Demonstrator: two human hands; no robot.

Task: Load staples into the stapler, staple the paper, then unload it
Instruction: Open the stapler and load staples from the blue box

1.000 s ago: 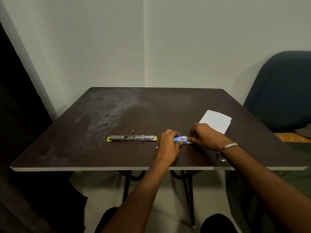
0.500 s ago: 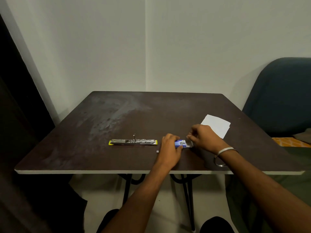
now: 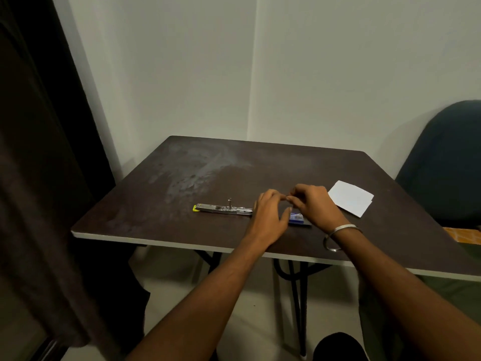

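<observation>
The metal stapler [image 3: 223,209] lies opened out flat on the dark table [image 3: 182,230], with a yellow tip at its left end. A small blue staple box [image 3: 297,218] rests on the table just below my hands. My left hand [image 3: 268,217] hovers over the stapler's right end, fingers loosely apart and thumb near the box. My right hand [image 3: 313,204] is above the box, its fingertips pinched together and touching my left fingertips. What it pinches looks like a thin staple strip, too small to see well. The white paper [image 3: 350,198] lies to the right.
The table's near edge [image 3: 166,242] runs under my forearms. A dark blue chair back [image 3: 447,162] stands at the right, a dark curtain [image 3: 39,152] hangs at the left, and a white wall corner is behind the table.
Both hands have lifted off the blue box, which now lies free on the table. My fingertips have come together above it. The camera has swung to the left.
</observation>
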